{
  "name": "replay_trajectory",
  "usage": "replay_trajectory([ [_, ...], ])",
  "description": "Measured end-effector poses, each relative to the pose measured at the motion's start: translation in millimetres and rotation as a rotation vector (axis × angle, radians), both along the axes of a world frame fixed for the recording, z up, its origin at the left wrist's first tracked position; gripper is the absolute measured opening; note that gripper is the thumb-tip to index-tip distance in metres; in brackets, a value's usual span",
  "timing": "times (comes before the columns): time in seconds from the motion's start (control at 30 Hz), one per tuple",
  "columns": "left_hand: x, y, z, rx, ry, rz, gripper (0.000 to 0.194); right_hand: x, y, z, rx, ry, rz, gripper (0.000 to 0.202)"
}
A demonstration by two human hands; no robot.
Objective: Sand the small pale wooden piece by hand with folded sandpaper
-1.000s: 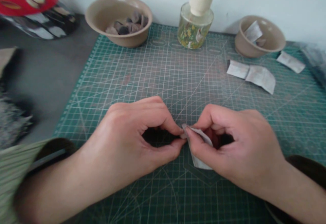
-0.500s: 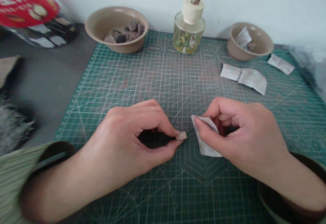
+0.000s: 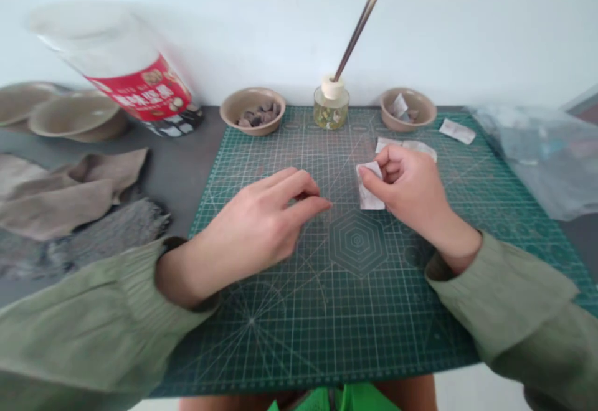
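My right hand pinches a small folded piece of sandpaper, its pale backing facing me, between thumb and fingers above the cutting mat. To its left, my left hand is closed, back of the hand up, thumb pressed toward the curled fingers. Whatever it holds is hidden behind the thumb and fingers. A gap separates the hands, over the green cutting mat. Just behind my right hand lies a longer pale strip, partly covered by it.
Along the wall stand a bowl of small stones, a reed diffuser and a bowl with pale scraps. Another scrap lies right. At left are a large jar, bowls and grey cloths. Clear plastic lies far right.
The view has pulled back and tilted up, showing more of the table. My left fingers have curled, and the small pale piece they pinched is out of sight. My right hand keeps the sandpaper.
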State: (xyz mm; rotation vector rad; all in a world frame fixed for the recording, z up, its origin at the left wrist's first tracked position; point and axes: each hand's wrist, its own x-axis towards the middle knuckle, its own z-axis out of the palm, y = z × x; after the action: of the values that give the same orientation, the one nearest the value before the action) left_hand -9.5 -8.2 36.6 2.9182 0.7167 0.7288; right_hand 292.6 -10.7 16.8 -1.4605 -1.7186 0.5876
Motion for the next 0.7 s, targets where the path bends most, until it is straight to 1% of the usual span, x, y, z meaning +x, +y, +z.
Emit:
replay_trajectory([
  [0.03, -2, 2, 8.3, 0.107, 0.119, -0.033, 0.041, 1, 0, 2.0, 0.030, -0.029, -0.003, 0.033],
  [0.07, -2, 4, 16.5, 0.182, 0.218, -0.056, 0.040, 1, 0, 4.6, 0.055, -0.050, -0.008, 0.032],
  [0.13, 0, 6, 30.4, 0.292, 0.336, -0.094, 0.039, 3, -1, 11.1, 0.103, -0.094, -0.015, 0.032],
  [0.17, 2, 6, 35.0, 0.319, 0.373, -0.107, 0.038, 3, -1, 14.5, 0.128, -0.122, -0.016, 0.033],
  [0.23, 10, 7, 38.3, 0.311, 0.411, -0.134, 0.034, 4, -4, 20.6, 0.173, -0.179, -0.010, 0.033],
  [0.27, 15, 8, 37.2, 0.278, 0.424, -0.152, 0.032, 4, -5, 23.1, 0.193, -0.205, -0.005, 0.033],
  [0.33, 22, 10, 32.1, 0.219, 0.422, -0.167, 0.034, 4, -7, 26.8, 0.221, -0.249, 0.005, 0.034],
  [0.37, 24, 13, 29.0, 0.204, 0.414, -0.169, 0.037, 3, -9, 28.1, 0.231, -0.265, 0.010, 0.034],
  [0.43, 24, 19, 23.4, 0.153, 0.394, -0.174, 0.032, 3, -11, 29.9, 0.245, -0.289, 0.018, 0.035],
  [0.47, 22, 22, 20.7, 0.085, 0.347, -0.170, 0.030, 3, -12, 30.6, 0.248, -0.291, 0.023, 0.035],
  [0.5, 20, 26, 17.9, -0.106, 0.211, -0.170, 0.030, 3, -13, 31.2, 0.247, -0.277, 0.025, 0.035],
  [0.57, 14, 30, 11.5, -0.228, 0.104, -0.155, 0.036, 4, -14, 32.6, 0.228, -0.193, 0.023, 0.034],
  [0.63, 9, 31, 3.9, -0.300, -0.026, -0.101, 0.039, 5, -13, 33.9, 0.183, -0.051, 0.019, 0.036],
  [0.7, 6, 29, -4.3, -0.361, -0.173, -0.029, 0.029, 5, -11, 34.5, 0.116, 0.099, 0.029, 0.038],
])
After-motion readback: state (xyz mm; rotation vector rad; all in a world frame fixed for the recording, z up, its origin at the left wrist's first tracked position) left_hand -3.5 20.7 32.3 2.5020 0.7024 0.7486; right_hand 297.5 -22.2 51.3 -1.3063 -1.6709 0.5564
